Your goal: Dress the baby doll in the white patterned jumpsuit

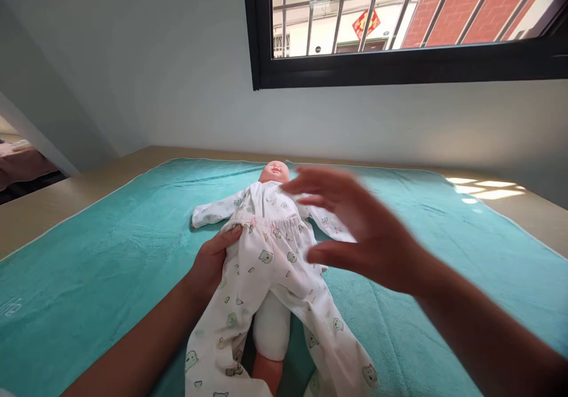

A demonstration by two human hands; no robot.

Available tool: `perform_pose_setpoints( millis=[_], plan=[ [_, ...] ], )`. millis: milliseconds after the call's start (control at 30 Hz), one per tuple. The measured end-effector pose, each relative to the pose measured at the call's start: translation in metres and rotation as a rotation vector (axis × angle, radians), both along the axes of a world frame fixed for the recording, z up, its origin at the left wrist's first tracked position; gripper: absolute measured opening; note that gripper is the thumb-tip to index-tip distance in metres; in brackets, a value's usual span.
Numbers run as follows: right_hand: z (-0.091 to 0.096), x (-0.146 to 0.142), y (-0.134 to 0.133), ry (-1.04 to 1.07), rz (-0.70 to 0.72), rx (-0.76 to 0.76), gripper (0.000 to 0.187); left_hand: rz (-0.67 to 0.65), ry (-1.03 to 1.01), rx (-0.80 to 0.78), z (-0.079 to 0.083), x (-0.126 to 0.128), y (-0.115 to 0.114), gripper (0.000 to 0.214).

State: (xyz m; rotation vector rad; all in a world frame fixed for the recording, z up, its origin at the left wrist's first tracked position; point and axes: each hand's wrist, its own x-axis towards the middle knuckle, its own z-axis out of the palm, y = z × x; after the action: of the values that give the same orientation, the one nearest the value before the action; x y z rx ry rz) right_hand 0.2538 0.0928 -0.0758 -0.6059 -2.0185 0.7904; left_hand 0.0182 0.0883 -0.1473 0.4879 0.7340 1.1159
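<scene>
A baby doll (276,172) lies on its back, head away from me, in a white printed long-sleeved top (277,200). White baby pants (270,261) with a bear print and gathered waistband lie spread over its lower body. Between the trouser legs shows one doll leg (271,326) in white cloth with a bare lower end. My left hand (216,261) grips the pants at the left of the waistband, thumb on top and fingers hidden beneath. Raised over the doll's right-hand side, my right hand (350,225) is blurred, with thumb and fingers apart and nothing in it.
A teal towel (110,261) is spread under the doll on a wooden surface (57,207). Behind it rises a pale wall (186,89) with a black-framed, barred window (377,68). Pinkish fabric (24,163) shows at the far left. Sunlight patches fall at the right.
</scene>
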Motion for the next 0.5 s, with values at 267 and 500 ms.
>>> perform_pose_setpoints(
  millis=[267,500],
  plan=[
    [-0.049,-0.018,0.033,-0.242,0.114,-0.271,0.026,0.186,0.047,0.017,0.006,-0.021,0.009,0.018],
    [-0.034,-0.03,0.01,0.208,0.404,-0.453,0.026,0.14,-0.048,0.177,0.01,-0.025,0.007,0.017]
  ],
)
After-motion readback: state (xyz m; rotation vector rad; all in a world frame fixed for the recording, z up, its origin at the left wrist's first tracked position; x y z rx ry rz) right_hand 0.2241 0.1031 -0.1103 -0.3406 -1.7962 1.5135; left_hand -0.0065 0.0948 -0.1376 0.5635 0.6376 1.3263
